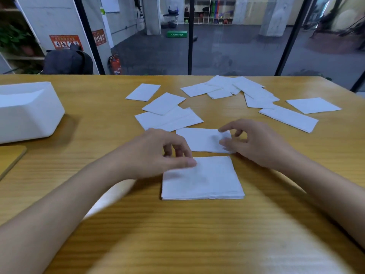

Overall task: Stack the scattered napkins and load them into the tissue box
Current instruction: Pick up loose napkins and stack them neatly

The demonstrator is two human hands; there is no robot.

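Mid-stacking, I see my right hand (256,143) pinching a loose napkin (201,139) between its fingers just beyond the stack (203,180), my left hand (156,153) loosely curled with its thumb on the stack; next I should lay the napkin squarely on top.

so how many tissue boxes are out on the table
1: the white tissue box stands at the left edge of the table, left of the scattered napkins, partly cut off by the frame. No second box shows.
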